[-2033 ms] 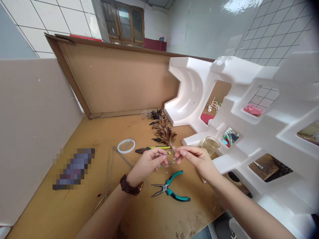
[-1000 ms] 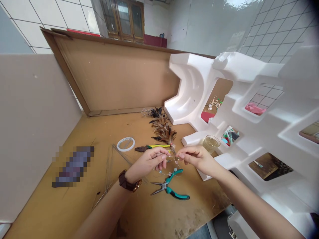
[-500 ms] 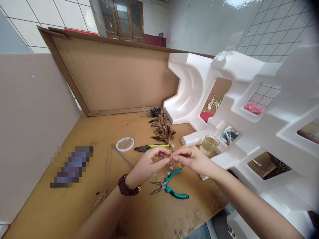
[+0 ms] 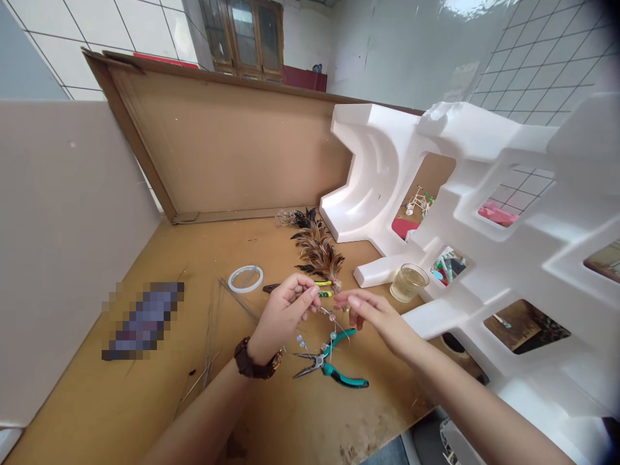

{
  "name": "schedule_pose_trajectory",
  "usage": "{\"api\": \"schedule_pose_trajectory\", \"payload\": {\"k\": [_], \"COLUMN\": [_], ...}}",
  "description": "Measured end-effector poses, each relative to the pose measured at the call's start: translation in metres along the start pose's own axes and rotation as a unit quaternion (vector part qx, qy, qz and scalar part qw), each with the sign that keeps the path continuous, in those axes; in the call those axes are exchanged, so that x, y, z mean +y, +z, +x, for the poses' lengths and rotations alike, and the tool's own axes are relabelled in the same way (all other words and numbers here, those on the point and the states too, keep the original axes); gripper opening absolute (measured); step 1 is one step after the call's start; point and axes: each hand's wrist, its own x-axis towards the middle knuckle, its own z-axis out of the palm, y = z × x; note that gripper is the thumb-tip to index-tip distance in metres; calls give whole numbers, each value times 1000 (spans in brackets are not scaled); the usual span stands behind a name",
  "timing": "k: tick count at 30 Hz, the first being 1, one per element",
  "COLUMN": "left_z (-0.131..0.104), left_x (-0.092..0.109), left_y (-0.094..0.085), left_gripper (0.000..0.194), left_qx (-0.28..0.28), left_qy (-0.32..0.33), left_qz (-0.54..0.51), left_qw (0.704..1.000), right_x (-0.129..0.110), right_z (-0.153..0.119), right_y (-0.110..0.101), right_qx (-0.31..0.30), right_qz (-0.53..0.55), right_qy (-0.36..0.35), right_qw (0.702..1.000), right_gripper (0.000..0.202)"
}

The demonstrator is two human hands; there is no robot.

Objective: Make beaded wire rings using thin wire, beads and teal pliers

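Observation:
Pinched between the thumb and fingers of my left hand (image 4: 290, 307) is a thin wire strung with clear beads (image 4: 333, 335), which hangs in a loop above the table. My right hand (image 4: 375, 313) is just to the right of it, fingers loosely bent and apart, with no thing visible in its grasp. Below the beaded wire lie teal-handled needle-nose pliers (image 4: 320, 361), jaws pointing left. Yellow-handled pliers (image 4: 325, 294) lie partly hidden behind my left hand. Behind them rests a bundle of brown and black feathers (image 4: 320, 248).
A white ring-shaped roll (image 4: 245, 279) and thin wires (image 4: 209, 329) lie to the left, near a blurred-out dark object (image 4: 145, 320). At right, a glass of liquid (image 4: 409, 283) stands against large white foam packing (image 4: 378, 187). A cardboard panel (image 4: 232, 148) rises behind.
My hands have moved apart, the right one opening and shifting right. The beaded wire now hangs in fuller view from my left hand. The view has shifted slightly.

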Motion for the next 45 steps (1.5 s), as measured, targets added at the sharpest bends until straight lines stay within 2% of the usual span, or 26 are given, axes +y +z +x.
{"api": "schedule_pose_trajectory", "payload": {"k": [4, 7, 12, 20, 26, 31, 39, 45], "left_z": [1, 1, -1, -4, -2, -1, 1, 0], "left_x": [-3, -5, -7, -5, 1, 1, 0, -5], "left_y": [1, 2, 4, 5, 2, -1, -4, -1], "left_gripper": [18, 16, 12, 8, 8, 8, 16, 17], "left_qx": [43, 46, 49, 0, 8, -31, -54, -8], "left_qy": [7, 18, 67, 117, 203, 187, 266, 331], "left_qz": [-7, -12, 4, 94, 170, 187, 250, 289], "left_qw": [999, 999, 997, 989, 964, 964, 929, 898], "right_x": [14, 17, 13, 8, 7, 6, 3, 6], "right_z": [-6, -4, 1, 1, 0, -1, -2, -3], "right_y": [13, 17, 13, 10, 8, 6, 0, 0], "right_qx": [-16, -7, -13, 0, -20, -27, -45, -55], "right_qz": [-7, 32, 61, 52, 48, 49, 47, 26], "right_qy": [35, 46, 45, 70, 89, 110, 113, 112], "right_qw": [999, 998, 997, 996, 995, 992, 991, 992], "right_gripper": [36, 34, 30, 30, 33, 28, 21, 21]}}
